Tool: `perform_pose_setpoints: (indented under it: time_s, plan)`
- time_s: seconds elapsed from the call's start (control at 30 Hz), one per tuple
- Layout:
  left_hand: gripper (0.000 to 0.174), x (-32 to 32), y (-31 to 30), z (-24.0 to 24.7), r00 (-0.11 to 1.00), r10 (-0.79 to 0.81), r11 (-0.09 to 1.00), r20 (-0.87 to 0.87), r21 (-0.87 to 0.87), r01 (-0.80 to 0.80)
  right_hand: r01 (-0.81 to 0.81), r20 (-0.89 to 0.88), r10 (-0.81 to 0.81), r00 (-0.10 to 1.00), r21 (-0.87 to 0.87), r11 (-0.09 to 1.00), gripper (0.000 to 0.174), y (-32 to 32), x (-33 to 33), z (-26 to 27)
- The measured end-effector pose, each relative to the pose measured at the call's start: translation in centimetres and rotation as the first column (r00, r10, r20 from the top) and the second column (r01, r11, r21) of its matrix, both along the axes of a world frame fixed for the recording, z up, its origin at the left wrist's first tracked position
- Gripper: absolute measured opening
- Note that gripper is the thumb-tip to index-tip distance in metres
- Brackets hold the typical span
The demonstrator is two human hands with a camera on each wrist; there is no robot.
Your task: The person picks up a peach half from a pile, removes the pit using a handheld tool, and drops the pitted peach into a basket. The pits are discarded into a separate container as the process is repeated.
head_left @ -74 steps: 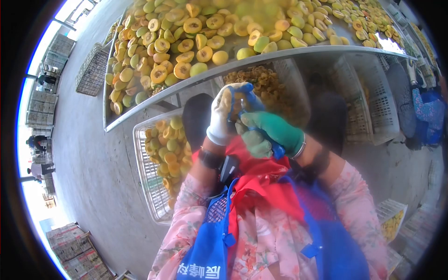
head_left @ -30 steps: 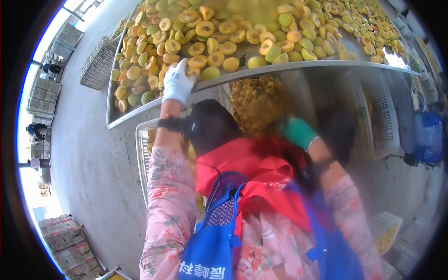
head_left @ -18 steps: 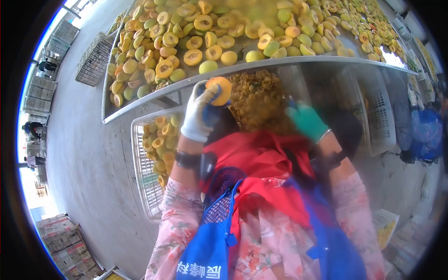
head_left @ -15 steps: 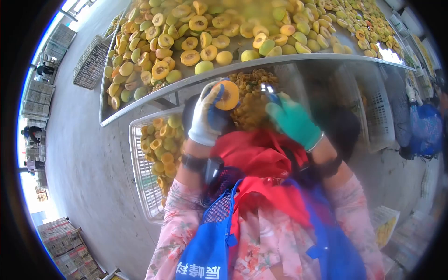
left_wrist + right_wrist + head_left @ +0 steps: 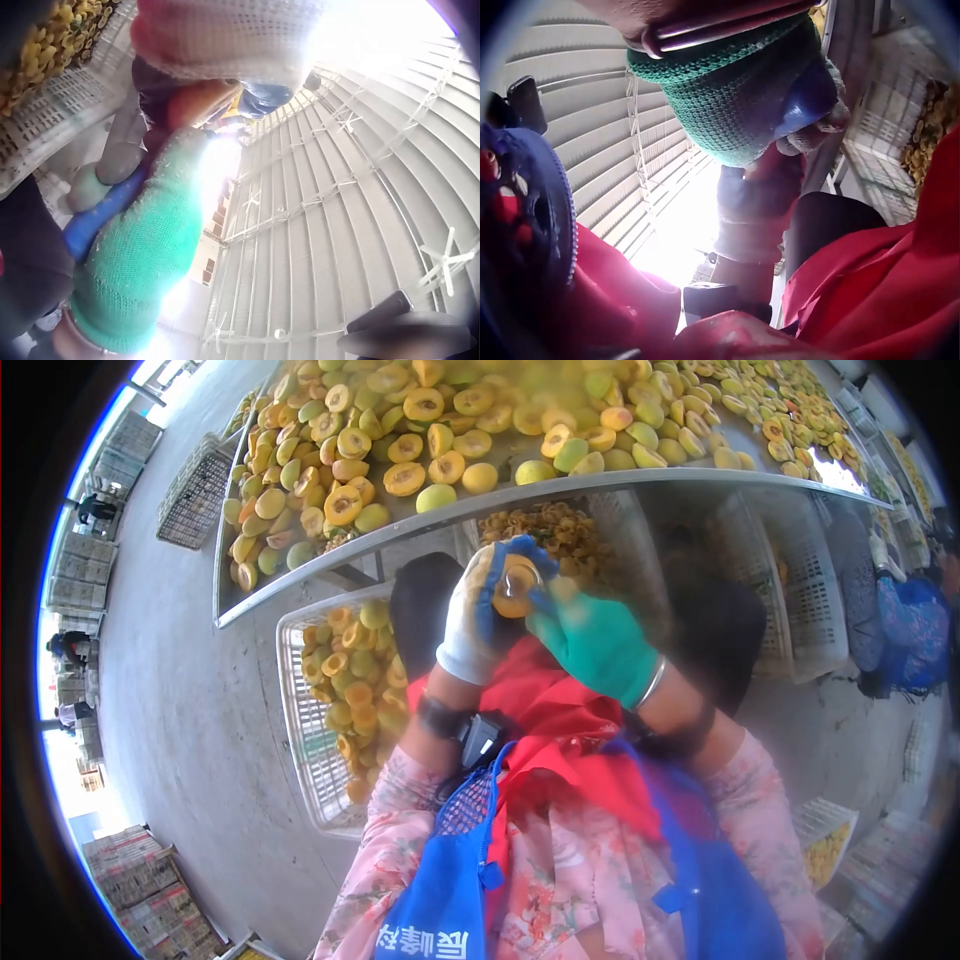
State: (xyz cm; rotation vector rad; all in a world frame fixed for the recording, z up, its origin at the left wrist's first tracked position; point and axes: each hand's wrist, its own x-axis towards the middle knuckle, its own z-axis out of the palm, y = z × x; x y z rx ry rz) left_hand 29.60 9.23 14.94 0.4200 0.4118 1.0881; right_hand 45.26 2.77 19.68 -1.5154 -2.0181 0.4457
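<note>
In the head view my left hand (image 5: 470, 610), in a white glove with blue palm coating, grips a peach half (image 5: 514, 588), cut face up. My right hand (image 5: 600, 642), in a green glove, is right against the fruit. Its fingers curl round a blue-handled tool (image 5: 810, 97), whose handle shows in the right wrist view; its tip is hidden at the fruit in the head view. In the left wrist view the green glove (image 5: 146, 240) comes up from below toward the peach half, which is mostly covered by the white glove.
A metal-edged table (image 5: 400, 538) heaped with peach halves (image 5: 404, 480) lies ahead. Beneath it is a pile of curled yellow scraps (image 5: 540, 528). A white crate (image 5: 300, 730) of peach halves stands at left, more crates (image 5: 800, 580) at right.
My left hand took a peach half from the table edge and brought it back over my lap. My right hand, apart half a second ago with the tool's shiny tip showing, has moved in to the fruit.
</note>
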Motion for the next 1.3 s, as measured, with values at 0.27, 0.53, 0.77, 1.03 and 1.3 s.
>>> perform_pose_setpoints:
  time_s: [0.27,0.53,0.77,1.03,1.3]
  plan:
    - [0.044,0.2,-1.3,0.7,0.974,0.084,0.994,-0.211,0.088,-0.066,-0.026,0.006,0.027,1.0,-0.133,0.991,0.036,-0.6,0.2,-0.2]
    - [0.049,0.9,-2.2,0.4,0.924,0.217,0.972,-0.313,0.157,-0.175,-0.195,-0.521,-0.013,0.853,-0.342,0.919,0.032,-0.8,-0.7,-0.1]
    - [0.051,0.9,-1.8,0.8,0.953,0.119,0.993,-0.28,0.018,-0.118,-0.235,-0.59,-0.055,0.805,-0.403,0.885,0.03,-0.7,-0.9,-1.6]
    - [0.053,1.0,-2.2,1.3,0.845,0.296,0.94,-0.446,0.292,-0.175,-0.618,-0.741,-0.477,0.472,-0.664,0.42,0.025,-0.6,0.0,2.9]
    - [0.044,0.9,-1.4,1.4,0.944,0.131,0.973,-0.302,0.222,-0.064,-0.836,-0.638,-0.752,0.164,-0.494,0.237,0.034,-0.3,0.1,1.3]
